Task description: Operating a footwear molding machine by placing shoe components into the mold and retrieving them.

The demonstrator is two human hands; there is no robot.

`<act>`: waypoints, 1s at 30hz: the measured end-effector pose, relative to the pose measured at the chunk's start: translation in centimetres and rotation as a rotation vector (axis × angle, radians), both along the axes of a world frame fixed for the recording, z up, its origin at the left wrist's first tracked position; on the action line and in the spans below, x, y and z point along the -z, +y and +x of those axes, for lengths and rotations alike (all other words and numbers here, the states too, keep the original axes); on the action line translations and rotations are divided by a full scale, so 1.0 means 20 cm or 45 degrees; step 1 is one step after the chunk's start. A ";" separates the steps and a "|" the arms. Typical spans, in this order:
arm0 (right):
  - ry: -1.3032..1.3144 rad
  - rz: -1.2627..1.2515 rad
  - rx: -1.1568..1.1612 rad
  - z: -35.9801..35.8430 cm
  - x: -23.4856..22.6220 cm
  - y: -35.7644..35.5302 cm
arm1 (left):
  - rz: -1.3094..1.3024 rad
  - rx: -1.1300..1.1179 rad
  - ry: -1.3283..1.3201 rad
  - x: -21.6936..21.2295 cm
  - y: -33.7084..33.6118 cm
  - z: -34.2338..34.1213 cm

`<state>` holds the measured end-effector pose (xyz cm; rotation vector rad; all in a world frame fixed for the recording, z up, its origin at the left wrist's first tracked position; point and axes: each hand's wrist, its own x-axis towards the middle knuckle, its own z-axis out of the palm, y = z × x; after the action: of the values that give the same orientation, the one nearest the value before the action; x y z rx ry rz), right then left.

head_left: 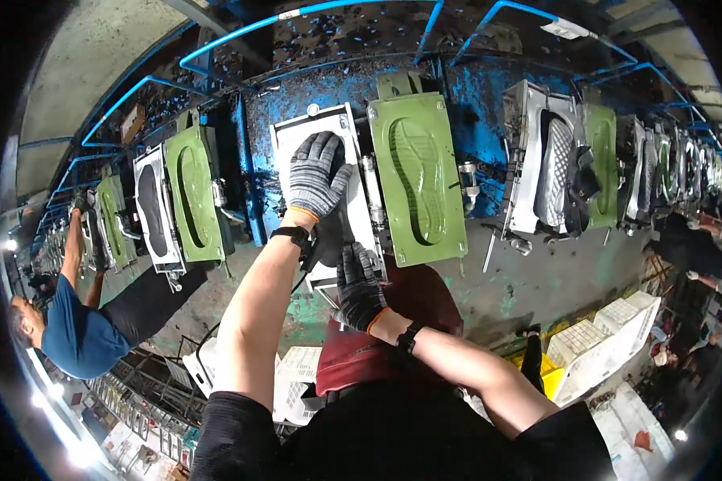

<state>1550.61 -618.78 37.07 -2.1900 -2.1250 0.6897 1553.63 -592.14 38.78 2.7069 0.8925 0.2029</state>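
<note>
A silver-white mould plate (290, 136) lies in front of me with a dark, sole-shaped piece (329, 240) in its middle. My left hand (319, 172), in a grey striped knit glove, rests flat over the far part of that piece, its fingers stretched out. At the near end, my right hand (359, 289) wears a matching glove; its fingers extend forward against the plate's lower right edge and the piece. My palms hide much of the dark piece. Hinged beside the plate, a green mould half (417, 172) shows a shoe-sole hollow.
More moulds stand in a row, including a green one (192, 196) at left and a metal one with a patterned sole form (555, 172) at right. Blue rails (313, 10) run behind. A co-worker (84, 329) works at left. White crates (610, 345) stand at lower right.
</note>
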 end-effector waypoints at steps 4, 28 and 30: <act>0.160 -0.025 0.035 0.03 -0.08 0.03 | 0.121 0.041 0.132 0.06 -0.14 -0.14; 0.314 -0.446 0.247 -0.03 0.01 -0.15 | -0.209 -0.766 -0.424 0.22 0.27 -0.38; -0.083 -0.397 0.132 -0.17 0.01 -0.15 | -0.726 -0.985 -0.679 0.64 0.40 -0.72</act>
<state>1547.17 -621.84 36.78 -2.4864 -2.0322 1.0159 1539.24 -584.06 25.89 1.5734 1.4782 0.6644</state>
